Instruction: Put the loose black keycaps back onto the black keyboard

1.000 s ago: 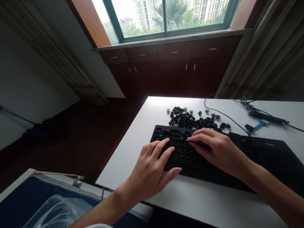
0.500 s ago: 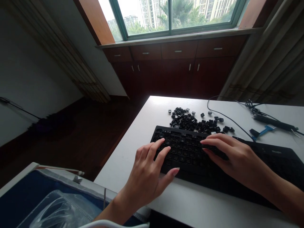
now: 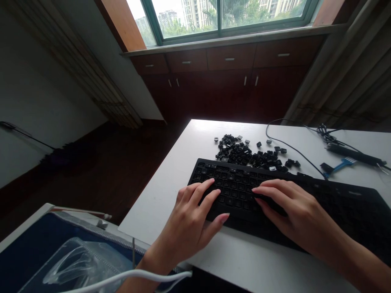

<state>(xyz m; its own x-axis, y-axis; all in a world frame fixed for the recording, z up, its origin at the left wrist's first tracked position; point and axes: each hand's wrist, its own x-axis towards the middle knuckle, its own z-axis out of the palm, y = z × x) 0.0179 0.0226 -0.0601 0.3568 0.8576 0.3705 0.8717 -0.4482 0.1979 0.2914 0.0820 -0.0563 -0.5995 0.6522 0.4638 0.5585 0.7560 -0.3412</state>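
Note:
A black keyboard (image 3: 235, 184) lies across the white table, with many of its key positions bare of caps. My left hand (image 3: 195, 211) rests over its left end, fingers spread and fingertips touching the keys; nothing is in it. Over the middle of the keyboard, my right hand (image 3: 293, 203) has thumb and index finger brought together in a pinch at the key area. Whatever lies between those fingertips is too dark and small to make out. Behind the keyboard is a loose heap of black keycaps (image 3: 241, 152), some lying apart from the pile.
A blue brush (image 3: 340, 165) and a black cable (image 3: 293, 147) lie at the right on the white table (image 3: 159, 195). Near them is a dark elongated bar (image 3: 354, 154). At lower left stands a blue-lined container (image 3: 27, 240) with a clear plastic bag (image 3: 88, 260).
My right hand has shifted slightly left and toward me over the keyboard, its fingers still pinched. My left hand stays nearly in place. The whole view has tilted a little.

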